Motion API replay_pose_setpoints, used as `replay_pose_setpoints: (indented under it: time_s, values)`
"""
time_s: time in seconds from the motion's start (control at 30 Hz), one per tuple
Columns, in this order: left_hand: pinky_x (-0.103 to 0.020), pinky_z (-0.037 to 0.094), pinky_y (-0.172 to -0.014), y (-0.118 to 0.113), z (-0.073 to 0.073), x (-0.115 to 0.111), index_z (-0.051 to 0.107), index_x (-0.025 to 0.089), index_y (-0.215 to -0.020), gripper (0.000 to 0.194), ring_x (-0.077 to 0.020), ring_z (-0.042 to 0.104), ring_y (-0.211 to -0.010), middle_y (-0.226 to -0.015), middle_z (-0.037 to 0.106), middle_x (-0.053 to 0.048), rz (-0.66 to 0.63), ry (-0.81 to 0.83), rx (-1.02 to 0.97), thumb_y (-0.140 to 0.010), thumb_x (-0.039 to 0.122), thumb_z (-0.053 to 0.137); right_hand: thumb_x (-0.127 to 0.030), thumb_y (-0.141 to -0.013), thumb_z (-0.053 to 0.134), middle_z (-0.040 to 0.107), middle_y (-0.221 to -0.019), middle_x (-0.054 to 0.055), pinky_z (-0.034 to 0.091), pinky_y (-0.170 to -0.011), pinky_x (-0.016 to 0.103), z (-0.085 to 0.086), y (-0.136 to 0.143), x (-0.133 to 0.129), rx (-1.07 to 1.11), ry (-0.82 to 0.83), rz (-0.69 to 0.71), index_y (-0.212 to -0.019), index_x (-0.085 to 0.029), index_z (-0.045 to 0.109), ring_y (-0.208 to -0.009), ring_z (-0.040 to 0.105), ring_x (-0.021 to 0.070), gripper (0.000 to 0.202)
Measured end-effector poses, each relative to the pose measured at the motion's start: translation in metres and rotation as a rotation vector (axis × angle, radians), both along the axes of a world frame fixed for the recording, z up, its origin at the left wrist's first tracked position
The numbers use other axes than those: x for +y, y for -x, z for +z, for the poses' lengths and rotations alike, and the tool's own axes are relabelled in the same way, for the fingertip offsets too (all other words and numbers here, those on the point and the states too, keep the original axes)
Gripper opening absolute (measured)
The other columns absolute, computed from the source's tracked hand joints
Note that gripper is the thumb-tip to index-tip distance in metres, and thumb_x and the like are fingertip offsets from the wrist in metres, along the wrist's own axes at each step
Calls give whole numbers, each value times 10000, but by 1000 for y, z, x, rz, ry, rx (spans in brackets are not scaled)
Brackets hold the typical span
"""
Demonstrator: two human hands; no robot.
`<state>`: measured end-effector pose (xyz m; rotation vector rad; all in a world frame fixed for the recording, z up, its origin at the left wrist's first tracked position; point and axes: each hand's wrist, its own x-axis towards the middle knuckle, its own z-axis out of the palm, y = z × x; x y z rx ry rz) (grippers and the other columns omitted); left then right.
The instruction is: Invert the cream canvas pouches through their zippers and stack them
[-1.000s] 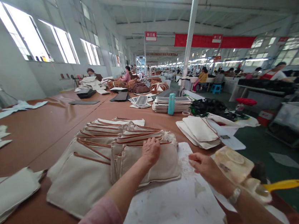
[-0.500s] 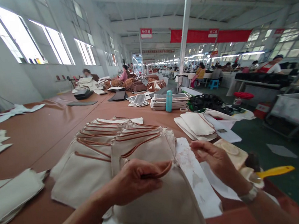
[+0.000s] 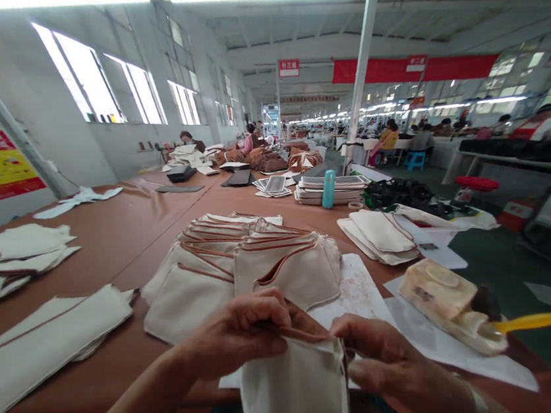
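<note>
A cream fabric piece (image 3: 296,390) with brown edging hangs upright at the near table edge, between both hands. My left hand (image 3: 252,328) pinches its brown top edge. My right hand (image 3: 384,353) is closed on its upper right corner. Just beyond lies a spread stack of similar cream pieces (image 3: 287,271) with brown trim. White paper (image 3: 364,286) sits partly under that stack. To the right, a stained cream container (image 3: 437,294) holds a tool with a yellow handle (image 3: 532,322).
More cream pieces (image 3: 55,331) lie at the left of the brown table (image 3: 145,248). A turquoise bottle (image 3: 328,189) stands by stacked panels (image 3: 304,193). Cream panels (image 3: 381,234) lie at the right. People work farther back.
The held piece has come off the stack toward me and now hangs upright. My right hand has moved left and closed on its corner. The view has turned left.
</note>
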<state>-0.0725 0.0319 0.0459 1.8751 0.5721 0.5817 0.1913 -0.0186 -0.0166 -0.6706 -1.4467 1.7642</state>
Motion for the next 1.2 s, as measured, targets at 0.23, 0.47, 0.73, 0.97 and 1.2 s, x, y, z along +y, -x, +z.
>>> replay_pose_setpoints:
  time_s: [0.23,0.47,0.73,0.97,1.2]
  values:
    - [-227,396,-802,-12,8,-15,650,197,-953,252,-177,504,-885,-949,593,6,33,-93,292,-718,130,587,-221,-915,580,575,-834,9,399,-658,244,12,7,-14,-357,-497,-201,-932,-191,594,-722,501,149,37]
    - [-194,345,-620,-31,28,-31,622,185,-876,242,-133,431,-735,-800,500,41,-110,-38,308,-643,118,629,-141,-862,559,630,-827,20,411,-619,254,25,8,-20,-581,-506,-173,-934,-188,587,-716,564,166,90]
    - [-194,355,-590,-46,17,-40,673,149,-857,173,-121,428,-692,-749,510,12,12,83,196,-856,305,600,-182,-832,657,515,-770,-34,338,-550,223,46,-3,-18,-485,-251,-59,-917,-199,533,-658,429,123,151]
    - [-190,321,-551,-41,-1,-37,663,129,-841,184,-105,408,-665,-718,490,14,-71,388,76,-841,312,641,-263,-979,490,558,-807,-2,398,-660,236,48,-9,-13,-577,-425,5,-889,-212,576,-733,485,148,135]
    - [-187,290,-511,-41,-10,-42,630,119,-832,363,-84,338,-604,-683,433,30,-43,469,63,-775,465,725,-366,-914,583,463,-760,-24,339,-570,228,49,-3,-17,-476,-430,74,-911,-194,516,-655,392,130,184]
